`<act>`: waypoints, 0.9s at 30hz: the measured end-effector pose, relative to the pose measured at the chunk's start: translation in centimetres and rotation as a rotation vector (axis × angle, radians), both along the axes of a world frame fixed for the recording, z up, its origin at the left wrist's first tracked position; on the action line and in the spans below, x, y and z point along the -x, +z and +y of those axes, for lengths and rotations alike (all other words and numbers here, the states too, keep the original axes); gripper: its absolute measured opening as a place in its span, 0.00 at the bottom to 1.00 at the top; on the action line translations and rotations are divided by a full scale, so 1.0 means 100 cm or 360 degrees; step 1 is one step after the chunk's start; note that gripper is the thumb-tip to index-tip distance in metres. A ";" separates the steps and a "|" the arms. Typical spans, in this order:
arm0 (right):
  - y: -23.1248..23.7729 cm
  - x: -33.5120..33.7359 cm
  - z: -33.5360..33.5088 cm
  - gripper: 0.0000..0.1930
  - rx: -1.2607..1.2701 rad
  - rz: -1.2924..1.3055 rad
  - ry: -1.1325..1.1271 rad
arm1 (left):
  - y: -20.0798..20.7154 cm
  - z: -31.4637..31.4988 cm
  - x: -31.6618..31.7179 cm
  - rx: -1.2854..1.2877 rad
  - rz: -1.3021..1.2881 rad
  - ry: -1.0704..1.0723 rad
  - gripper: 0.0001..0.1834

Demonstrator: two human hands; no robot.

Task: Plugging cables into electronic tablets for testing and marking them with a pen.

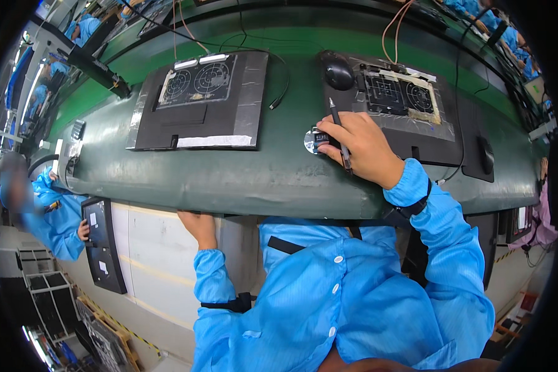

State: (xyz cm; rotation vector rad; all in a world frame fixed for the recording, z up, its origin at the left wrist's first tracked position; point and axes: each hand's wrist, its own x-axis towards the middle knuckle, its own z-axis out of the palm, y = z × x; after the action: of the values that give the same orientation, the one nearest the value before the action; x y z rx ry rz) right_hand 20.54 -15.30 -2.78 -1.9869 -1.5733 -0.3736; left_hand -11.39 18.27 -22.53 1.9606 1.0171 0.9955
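My right hand is over the green work surface, closed with thumb and fingers around a small dark device with a display. A shiny round silver piece shows at the device's left side; I cannot tell if the two are joined. A dark pen is also held in this hand, crossing the fingers and pointing away from me. Down at the table's near edge, my left hand is beside the top of a pale board; its fingers are mostly hidden by the edge.
Two dark panels with circular target patterns, one at left and one at right, lie on the table. A black mouse sits on the right panel, another mouse at far right. Cables trail behind. A co-worker at left holds a black panel.
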 end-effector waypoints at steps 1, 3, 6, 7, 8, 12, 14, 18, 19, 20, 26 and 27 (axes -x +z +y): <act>-0.001 0.001 0.001 0.23 0.0002 0.0003 -0.0014 | 0.000 0.002 0.000 0.0041 -0.0066 0.0012 0.25; -0.002 0.001 0.001 0.22 -0.0016 0.0021 -0.0024 | 0.000 0.004 -0.001 0.0034 -0.0026 -0.0030 0.22; -0.004 0.000 0.000 0.21 -0.0060 0.0051 -0.0017 | 0.007 0.007 -0.006 -0.0043 0.0219 -0.0137 0.22; -0.005 0.000 0.000 0.21 -0.0064 0.0042 -0.0015 | 0.010 0.007 -0.007 -0.0096 0.0308 -0.0170 0.21; -0.005 0.000 -0.001 0.21 -0.0040 0.0044 -0.0023 | 0.013 0.005 -0.008 -0.0138 0.0390 -0.0199 0.20; -0.007 0.001 -0.003 0.21 -0.0054 0.0049 -0.0052 | 0.014 -0.010 -0.015 -0.0490 0.0641 -0.0370 0.18; -0.008 0.001 -0.001 0.21 -0.0073 0.0034 -0.0041 | 0.008 -0.019 -0.019 -0.0741 0.0800 -0.0535 0.19; -0.007 0.001 -0.002 0.23 -0.0078 0.0023 -0.0027 | 0.001 -0.025 -0.021 -0.0839 0.1126 -0.0604 0.18; -0.007 0.001 -0.002 0.24 -0.0082 0.0026 -0.0024 | 0.001 -0.025 -0.021 -0.0801 0.1105 -0.0588 0.18; -0.007 0.001 -0.004 0.25 -0.0077 0.0045 -0.0029 | 0.002 -0.025 -0.022 -0.0750 0.1088 -0.0545 0.18; -0.007 0.002 -0.009 0.33 -0.0271 0.0227 -0.0038 | 0.004 -0.028 -0.024 -0.0905 0.1169 -0.0585 0.16; -0.007 0.002 -0.010 0.32 -0.0324 0.0278 -0.0043 | 0.003 -0.028 -0.024 -0.0961 0.1161 -0.0569 0.15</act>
State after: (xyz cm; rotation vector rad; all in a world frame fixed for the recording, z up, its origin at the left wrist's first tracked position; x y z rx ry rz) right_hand 20.32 -16.27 -3.46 -1.8332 -1.3462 -0.3459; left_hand -9.03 15.49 -22.18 3.0020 0.7009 0.3893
